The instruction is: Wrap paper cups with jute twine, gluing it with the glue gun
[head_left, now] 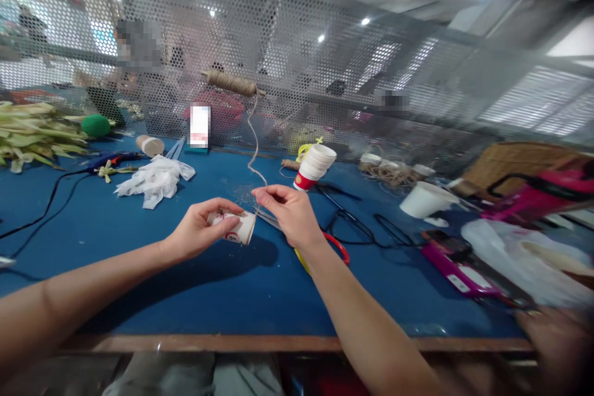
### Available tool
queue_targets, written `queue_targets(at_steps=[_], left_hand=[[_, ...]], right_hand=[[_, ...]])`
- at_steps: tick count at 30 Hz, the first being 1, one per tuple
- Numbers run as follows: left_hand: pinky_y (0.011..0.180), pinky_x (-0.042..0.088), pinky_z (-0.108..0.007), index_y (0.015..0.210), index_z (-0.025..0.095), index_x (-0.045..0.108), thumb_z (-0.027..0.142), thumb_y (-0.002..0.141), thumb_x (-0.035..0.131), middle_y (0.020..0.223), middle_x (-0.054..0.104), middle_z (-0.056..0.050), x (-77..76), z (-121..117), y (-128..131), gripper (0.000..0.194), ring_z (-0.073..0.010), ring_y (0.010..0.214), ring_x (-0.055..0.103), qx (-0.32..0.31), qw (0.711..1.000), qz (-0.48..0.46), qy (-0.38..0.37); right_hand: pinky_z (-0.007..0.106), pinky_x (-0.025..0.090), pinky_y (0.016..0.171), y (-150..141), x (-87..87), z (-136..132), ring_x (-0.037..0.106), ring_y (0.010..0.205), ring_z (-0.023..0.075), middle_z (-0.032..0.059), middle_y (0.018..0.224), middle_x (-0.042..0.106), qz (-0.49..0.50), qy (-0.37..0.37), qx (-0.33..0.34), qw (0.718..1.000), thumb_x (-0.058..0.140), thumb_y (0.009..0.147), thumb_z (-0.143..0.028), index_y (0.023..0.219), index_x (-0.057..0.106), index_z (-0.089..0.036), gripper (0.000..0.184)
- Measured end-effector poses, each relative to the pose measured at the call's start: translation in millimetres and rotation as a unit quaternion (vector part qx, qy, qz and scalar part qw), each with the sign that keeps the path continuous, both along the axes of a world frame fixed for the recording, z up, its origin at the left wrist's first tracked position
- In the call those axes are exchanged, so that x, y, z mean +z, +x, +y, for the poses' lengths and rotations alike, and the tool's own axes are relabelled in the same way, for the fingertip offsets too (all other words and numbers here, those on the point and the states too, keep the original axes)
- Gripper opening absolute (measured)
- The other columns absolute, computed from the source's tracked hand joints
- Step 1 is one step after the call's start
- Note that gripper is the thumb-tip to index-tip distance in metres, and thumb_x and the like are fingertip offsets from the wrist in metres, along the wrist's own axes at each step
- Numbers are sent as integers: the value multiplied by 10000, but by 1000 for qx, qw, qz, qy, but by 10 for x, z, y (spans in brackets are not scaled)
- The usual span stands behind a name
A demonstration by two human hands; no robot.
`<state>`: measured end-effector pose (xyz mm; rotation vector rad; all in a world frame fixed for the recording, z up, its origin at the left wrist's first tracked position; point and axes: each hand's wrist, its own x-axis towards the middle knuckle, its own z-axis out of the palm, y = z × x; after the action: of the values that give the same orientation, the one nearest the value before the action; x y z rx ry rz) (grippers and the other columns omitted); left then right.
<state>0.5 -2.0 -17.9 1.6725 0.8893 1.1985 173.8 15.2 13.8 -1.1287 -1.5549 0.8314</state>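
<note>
My left hand (202, 228) is closed round a white paper cup (240, 229) with dark and red print, tipped on its side above the blue table. Just right of it my right hand (284, 205) pinches a strand of twine (252, 130). The twine runs up to a spool (231, 82) mounted on the perforated metal screen, and its lower end reaches the cup's rim. Beneath my right hand lie scissors with red and yellow handles (337, 247), their blades partly covered by the hand.
Stacked paper cups (316, 164) stand behind my right hand. White crumpled plastic (155, 179), a glue gun (109, 162) with its cord and pale husks (39, 133) are on the left. On the right lie a white cup (423, 200), a purple device (459, 269) and a plastic bag (524, 253).
</note>
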Motion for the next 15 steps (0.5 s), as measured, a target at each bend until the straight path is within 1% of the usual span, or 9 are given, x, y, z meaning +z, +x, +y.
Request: queue_targets(at_steps=[4, 9, 15], left_hand=[[521, 450, -177, 832, 114, 638, 314, 718, 592, 767, 667, -65, 10, -13, 0, 235, -93, 571, 560, -5, 1000, -2, -7], [507, 450, -176, 818, 114, 636, 303, 708, 599, 745, 662, -58, 35, -26, 0, 221, -87, 545, 549, -6, 1000, -12, -9], [506, 451, -175, 844, 122, 632, 308, 715, 602, 719, 646, -40, 14, -16, -14, 228, -79, 536, 539, 5, 1000, -26, -12]], right_hand=[[306, 463, 705, -6, -8, 4, 597, 721, 154, 45, 764, 679, 4, -10, 3, 1000, 638, 666, -364, 741, 672, -168, 212], [305, 460, 712, -8, -21, 1, 597, 727, 154, 45, 769, 680, -17, -16, -3, 1000, 633, 672, -355, 745, 672, -166, 206], [287, 451, 679, -36, -92, 34, 588, 691, 147, 37, 732, 674, -28, -31, 11, 999, 636, 670, -354, 732, 671, -163, 204]])
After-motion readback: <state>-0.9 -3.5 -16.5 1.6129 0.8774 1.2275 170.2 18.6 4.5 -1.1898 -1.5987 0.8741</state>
